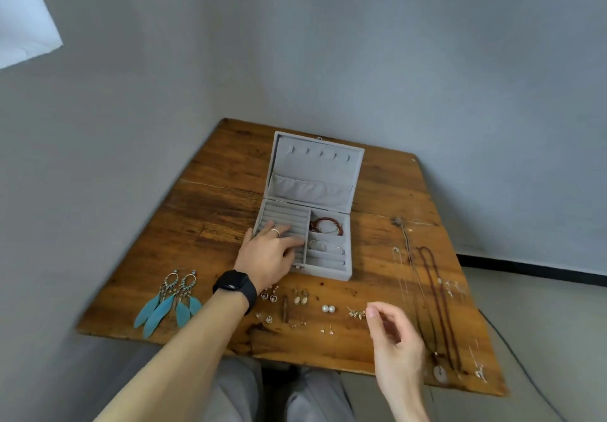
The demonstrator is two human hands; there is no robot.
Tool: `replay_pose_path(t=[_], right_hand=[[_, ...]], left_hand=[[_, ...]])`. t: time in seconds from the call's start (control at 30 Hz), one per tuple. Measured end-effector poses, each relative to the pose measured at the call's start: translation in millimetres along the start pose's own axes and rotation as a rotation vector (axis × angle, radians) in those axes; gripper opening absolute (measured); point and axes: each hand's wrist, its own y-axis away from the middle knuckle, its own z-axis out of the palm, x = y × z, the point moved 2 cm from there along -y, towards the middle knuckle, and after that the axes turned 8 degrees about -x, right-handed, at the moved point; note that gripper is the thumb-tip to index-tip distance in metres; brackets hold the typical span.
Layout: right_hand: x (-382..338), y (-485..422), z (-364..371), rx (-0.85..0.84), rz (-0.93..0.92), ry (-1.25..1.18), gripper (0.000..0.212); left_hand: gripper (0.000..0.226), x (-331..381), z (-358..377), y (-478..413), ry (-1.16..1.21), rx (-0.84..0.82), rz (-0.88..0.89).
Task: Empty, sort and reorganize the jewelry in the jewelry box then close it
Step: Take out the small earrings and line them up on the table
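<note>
A grey velvet jewelry box [331, 272] stands open on the wooden table [213, 211], its lid [315, 165] leaning back. My left hand [271, 254] lies flat on the ring rolls in the box's left half, fingers spread, a ring on one finger. A red bead bracelet [326, 226] and a silver bangle [325, 245] sit in the right compartments. My right hand [394, 339] hovers near small gold stud earrings [357, 314], thumb and fingers curled with nothing visible between them.
Blue feather earrings [170, 303] lie at the front left. Pearl studs [328, 309] and several small earring pairs line the front edge. Long necklaces [437, 306] stretch along the right side. Grey walls close in behind and left.
</note>
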Motion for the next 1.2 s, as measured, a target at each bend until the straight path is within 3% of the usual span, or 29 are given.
replay_pose_path(t=[0.17, 0.3, 0.53, 0.73, 0.9, 1.0, 1.2], right_hand=[[21.3, 17.6, -8.0, 0.071, 0.016, -0.049, 0.008], [23.2, 14.0, -6.4, -0.003, -0.026, 0.028, 0.01], [28.3, 8.2, -12.6, -0.09, -0.041, 0.098, 0.013], [27.4, 7.1, -13.6, -0.106, -0.023, 0.115, 0.014], [26.6, 6.5, -12.4, -0.108, -0.076, 0.199, 0.015], [25.8, 6.4, -11.2, -0.089, -0.134, 0.27, 0.014], [23.2, 13.9, -3.3, -0.015, -0.162, 0.401, 0.011]], left_hand=[[0.026, 8.6, -5.1, -2.6, 0.028, 0.04, -0.055], [0.011, 15.0, -8.1, -5.5, 0.11, 0.11, -0.105], [0.008, 18.6, -13.6, -2.6, 0.143, 0.054, -0.147], [0.015, 19.0, -23.3, 24.2, 0.594, 0.207, -0.173], [0.009, 51.9, -14.2, 83.6, 0.566, 0.354, -0.059], [0.008, 77.7, 11.8, 106.0, 0.531, 0.303, -0.032], [0.013, 108.3, 53.9, 111.1, 0.227, 0.172, 0.037]])
